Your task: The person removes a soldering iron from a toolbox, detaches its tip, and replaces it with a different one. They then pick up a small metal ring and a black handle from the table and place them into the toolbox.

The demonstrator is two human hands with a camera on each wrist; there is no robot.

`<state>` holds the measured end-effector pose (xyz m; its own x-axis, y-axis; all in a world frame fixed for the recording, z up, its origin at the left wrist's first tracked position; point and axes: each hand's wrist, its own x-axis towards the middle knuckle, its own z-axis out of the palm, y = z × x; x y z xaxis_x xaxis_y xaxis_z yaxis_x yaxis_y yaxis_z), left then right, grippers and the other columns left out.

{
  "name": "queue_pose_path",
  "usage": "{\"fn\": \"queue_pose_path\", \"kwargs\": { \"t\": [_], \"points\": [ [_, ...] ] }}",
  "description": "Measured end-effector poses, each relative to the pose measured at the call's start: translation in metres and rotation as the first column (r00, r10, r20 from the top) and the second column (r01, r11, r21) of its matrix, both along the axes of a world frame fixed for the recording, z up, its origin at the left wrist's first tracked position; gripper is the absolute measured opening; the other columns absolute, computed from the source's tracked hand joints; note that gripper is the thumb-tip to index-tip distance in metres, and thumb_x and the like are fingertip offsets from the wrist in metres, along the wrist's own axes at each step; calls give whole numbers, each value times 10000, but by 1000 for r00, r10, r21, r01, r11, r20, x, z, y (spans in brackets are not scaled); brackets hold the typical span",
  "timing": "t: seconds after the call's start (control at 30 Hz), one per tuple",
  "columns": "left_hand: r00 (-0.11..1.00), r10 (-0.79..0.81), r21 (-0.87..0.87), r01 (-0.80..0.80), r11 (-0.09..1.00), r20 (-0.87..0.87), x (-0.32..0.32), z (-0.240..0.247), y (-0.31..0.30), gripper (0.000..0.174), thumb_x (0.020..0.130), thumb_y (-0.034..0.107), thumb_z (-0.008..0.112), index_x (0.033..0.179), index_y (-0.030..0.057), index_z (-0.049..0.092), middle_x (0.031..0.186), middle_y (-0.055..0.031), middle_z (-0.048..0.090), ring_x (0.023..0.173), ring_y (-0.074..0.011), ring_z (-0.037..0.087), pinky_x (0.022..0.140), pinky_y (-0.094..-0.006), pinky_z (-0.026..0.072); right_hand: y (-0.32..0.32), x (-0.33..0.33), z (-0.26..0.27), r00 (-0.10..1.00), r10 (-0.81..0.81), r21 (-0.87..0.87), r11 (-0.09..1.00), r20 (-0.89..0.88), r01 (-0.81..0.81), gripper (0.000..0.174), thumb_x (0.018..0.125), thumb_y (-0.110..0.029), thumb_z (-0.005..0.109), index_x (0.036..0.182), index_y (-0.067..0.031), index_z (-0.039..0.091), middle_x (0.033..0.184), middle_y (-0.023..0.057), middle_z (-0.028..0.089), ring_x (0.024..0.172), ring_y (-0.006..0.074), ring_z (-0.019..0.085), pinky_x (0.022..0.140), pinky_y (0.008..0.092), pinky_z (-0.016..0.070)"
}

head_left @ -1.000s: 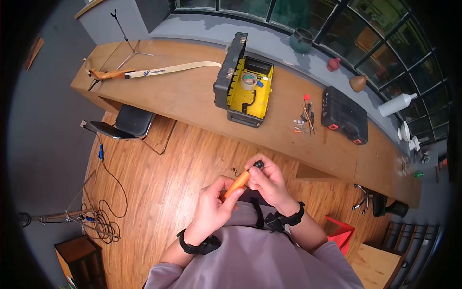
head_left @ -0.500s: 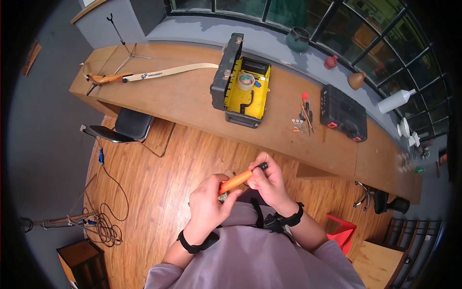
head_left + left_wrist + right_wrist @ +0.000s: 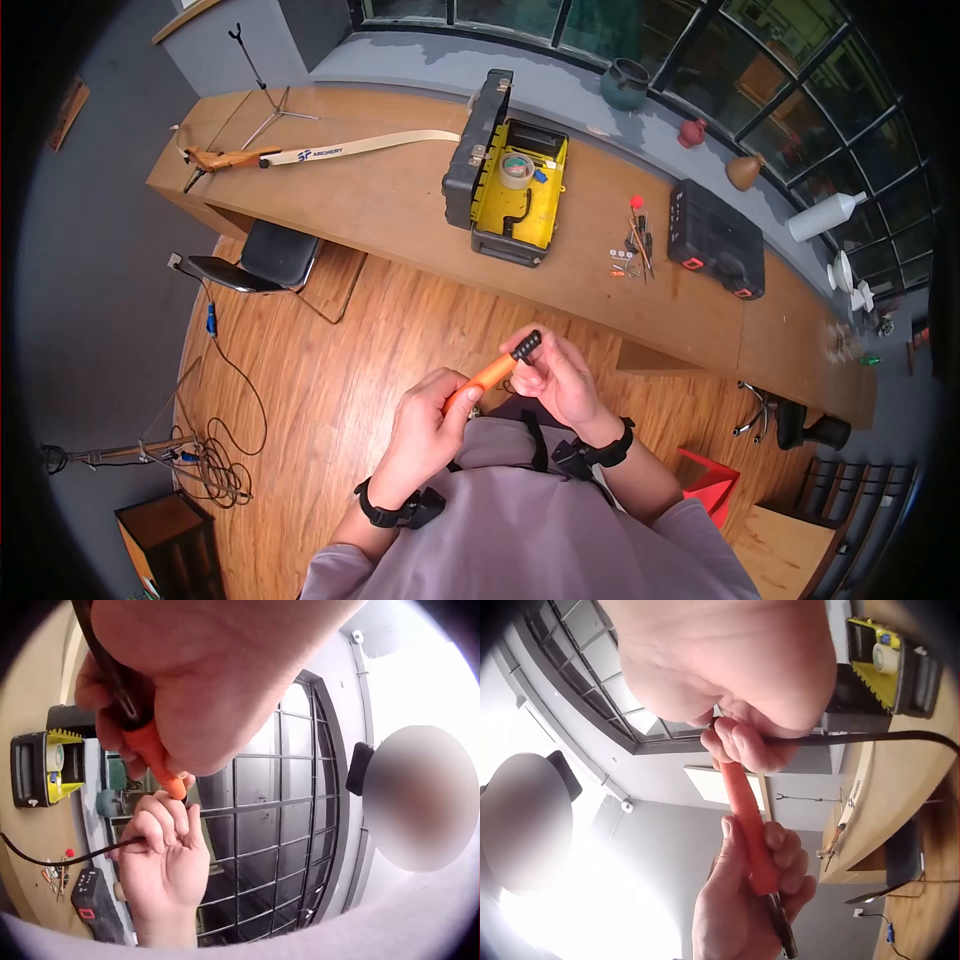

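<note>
My left hand point(image 3: 425, 425) grips the orange handle of a soldering iron point(image 3: 482, 384), thumb laid along it. At the handle's far end, a black ribbed cord sleeve point(image 3: 526, 346) sticks out beside the fingers of my right hand point(image 3: 567, 385). In the right wrist view the right fingers curl round the black cord point(image 3: 855, 738) where it leaves the handle. The metal shaft point(image 3: 783, 926) emerges below the left hand there. From the right palm, the cord point(image 3: 71, 859) trails off to the side in the left wrist view.
On the long wooden table point(image 3: 380, 210) stands an open black and yellow toolbox point(image 3: 545, 225) with a tape roll inside. A shut black case point(image 3: 715, 240) and several small tools point(image 3: 640, 245) lie right of it. An archery bow point(image 3: 330, 152) lies left, and a black chair point(image 3: 275, 255) stands below.
The right thumb and fingers have shifted off the black sleeve, so its ribs show now. The handle has tilted more steeply, and the left hand has kept its hold on it.
</note>
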<state>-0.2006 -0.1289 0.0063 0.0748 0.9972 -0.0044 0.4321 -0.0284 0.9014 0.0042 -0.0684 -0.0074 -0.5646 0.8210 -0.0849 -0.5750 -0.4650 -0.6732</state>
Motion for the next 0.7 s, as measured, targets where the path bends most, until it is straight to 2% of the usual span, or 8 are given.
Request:
{"fn": "queue_pose_path", "kwargs": {
  "t": [0.03,0.1,0.2,0.33,0.4,0.5,0.63,0.7],
  "points": [
    [1000,1,0,-1,1000,-1,2,2,-1,190,1016,175,599,982,-5,649,637,-25,560,570,-109,501,543,-291,421,0,0,0,1000,1,0,1000,-1,-1,327,1084,-278,462,1217,11,537,728,-39,383,647,54,346,619,231,336],
    [983,108,-221,-74,972,147,8,9,-1,175,1008,177,599,980,14,658,635,-97,587,560,-208,592,551,-336,458,1,0,-2,995,1,63,998,104,-8,313,1081,-284,476,1190,2,538,728,-37,385,637,54,345,602,227,325],
    [970,68,-272,-2,962,233,8,11,-2,181,1021,178,583,1022,11,653,604,-80,570,538,-179,581,538,-317,458,-1,1,-6,980,-53,192,981,191,16,290,1073,-304,498,1134,-23,538,725,-37,392,621,53,341,586,222,311],
    [974,43,-243,13,970,224,9,19,3,152,988,166,632,1032,21,645,639,-78,596,541,-204,581,549,-321,470,-3,0,-4,981,-75,195,980,181,39,277,1067,-323,510,1082,-47,532,712,-39,398,606,52,336,572,218,300],
    [999,36,29,-36,999,-4,10,26,4,148,944,154,682,1018,32,642,688,-88,628,550,-242,595,558,-339,484,-2,0,-17,980,-119,171,981,160,91,263,1070,-316,513,1088,-53,521,728,-50,408,606,28,344,554,197,289],
    [999,18,94,-15,995,-27,6,17,4,155,907,147,719,988,41,640,737,-104,651,572,-272,617,562,-354,492,-5,-1,-17,982,-136,139,983,133,118,271,1066,-325,519,1088,-55,515,732,-51,410,612,30,350,555,198,291],
    [993,3,88,7,996,-114,8,14,-1,127,925,134,691,981,35,634,707,-114,640,587,-271,636,565,-359,495,-7,1,-11,977,-140,125,985,163,121,250,1073,-302,509,1109,-55,513,739,-53,409,628,30,360,562,196,294],
    [1000,-22,-76,21,997,-14,4,12,-2,105,956,130,650,982,30,628,666,-115,617,588,-265,641,563,-365,492,-7,1,-5,975,-93,164,985,201,60,213,1079,-260,501,1117,-51,521,756,-48,435,643,29,373,572,194,307]
  ]
}}
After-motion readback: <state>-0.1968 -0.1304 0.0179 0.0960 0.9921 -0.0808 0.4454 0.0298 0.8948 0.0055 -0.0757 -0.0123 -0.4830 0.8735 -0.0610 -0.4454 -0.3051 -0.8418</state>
